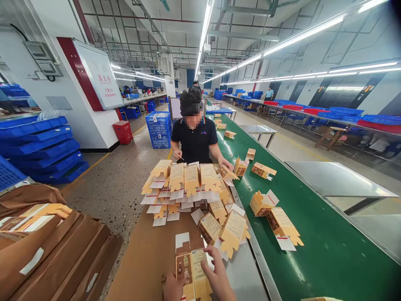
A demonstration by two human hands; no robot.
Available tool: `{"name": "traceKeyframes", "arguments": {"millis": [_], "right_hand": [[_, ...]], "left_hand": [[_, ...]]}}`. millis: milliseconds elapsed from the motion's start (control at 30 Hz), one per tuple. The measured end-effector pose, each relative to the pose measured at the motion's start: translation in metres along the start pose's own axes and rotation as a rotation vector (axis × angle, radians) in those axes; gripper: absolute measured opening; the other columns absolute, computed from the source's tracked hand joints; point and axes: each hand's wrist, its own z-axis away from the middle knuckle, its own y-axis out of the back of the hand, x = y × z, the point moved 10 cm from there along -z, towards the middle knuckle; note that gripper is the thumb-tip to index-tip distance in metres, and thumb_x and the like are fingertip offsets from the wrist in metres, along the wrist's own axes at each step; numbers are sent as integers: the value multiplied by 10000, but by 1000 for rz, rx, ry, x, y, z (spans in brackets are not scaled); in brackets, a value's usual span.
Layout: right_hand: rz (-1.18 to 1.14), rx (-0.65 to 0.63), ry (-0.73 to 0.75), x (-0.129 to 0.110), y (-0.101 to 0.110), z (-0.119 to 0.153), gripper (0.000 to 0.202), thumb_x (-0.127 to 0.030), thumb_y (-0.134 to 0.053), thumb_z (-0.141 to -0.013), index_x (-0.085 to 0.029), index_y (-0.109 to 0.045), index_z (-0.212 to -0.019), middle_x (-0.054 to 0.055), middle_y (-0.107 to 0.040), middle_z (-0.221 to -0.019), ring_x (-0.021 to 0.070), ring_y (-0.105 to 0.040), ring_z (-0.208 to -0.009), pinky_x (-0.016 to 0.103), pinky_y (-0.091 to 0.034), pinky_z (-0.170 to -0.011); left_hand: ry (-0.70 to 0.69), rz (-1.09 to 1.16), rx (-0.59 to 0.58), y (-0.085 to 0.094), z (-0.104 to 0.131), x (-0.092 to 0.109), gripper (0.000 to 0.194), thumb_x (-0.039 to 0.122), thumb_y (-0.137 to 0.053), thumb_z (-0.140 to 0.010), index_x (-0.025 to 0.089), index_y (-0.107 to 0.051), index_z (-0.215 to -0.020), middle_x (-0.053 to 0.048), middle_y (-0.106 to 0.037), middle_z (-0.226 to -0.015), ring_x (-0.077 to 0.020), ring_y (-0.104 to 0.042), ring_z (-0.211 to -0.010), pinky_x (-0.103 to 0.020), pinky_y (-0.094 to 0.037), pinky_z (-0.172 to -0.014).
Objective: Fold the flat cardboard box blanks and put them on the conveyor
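Note:
A flat, printed brown-and-cream carton (198,267) lies on the brown board (138,259) at the bottom centre, its white flap pointing away from me. My left hand (173,286) is at the carton's left edge, its fingers partly out of sight. Over the right part of the carton is my right hand (216,271), thumb and forefinger spread apart. Just beyond, opened cartons (233,230) with loose flaps rest against one another. Behind them rises a stacked pile of cartons (184,177).
Facing me, a person (194,133) in a dark shirt touches a carton. Several cartons (283,223) lie on the green conveyor (313,251) at right. Brown paper bundles (62,251) and stacked blue trays (40,146) stand at left. A metal table (338,177) is beyond the conveyor.

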Motion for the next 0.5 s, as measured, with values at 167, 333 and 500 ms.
{"name": "traceKeyframes", "arguments": {"millis": [167, 333, 500], "right_hand": [[-88, 42, -130, 27, 6, 6, 436, -376, -720, -593, -189, -590, -965, 111, -601, -1099, 324, -491, -1138, 452, -328, -1011], [-348, -73, -243, 29, -29, 11, 748, -650, -715, -507, -172, -559, -1060, 135, -670, -1046, 347, -618, -1013, 481, -454, -887], [-557, -182, -212, -19, -61, 25, 616, -680, -652, -604, -164, -631, -938, 89, -734, -877, 297, -677, -880, 433, -510, -814]], "left_hand": [[-105, 310, -165, 4, 13, 18, 388, 497, -626, -730, 150, -571, -895, -59, -688, -887, -190, -659, -825, -370, -504, -796], [-286, 594, -281, 50, 51, 41, 897, 785, -651, -349, 183, -527, -1001, -127, -702, -947, -326, -628, -992, -404, -492, -857], [-494, 506, -15, 110, 109, 92, 881, 616, -696, -533, 212, -349, -1236, -143, -546, -1207, -346, -498, -1164, -497, -378, -999]]}}
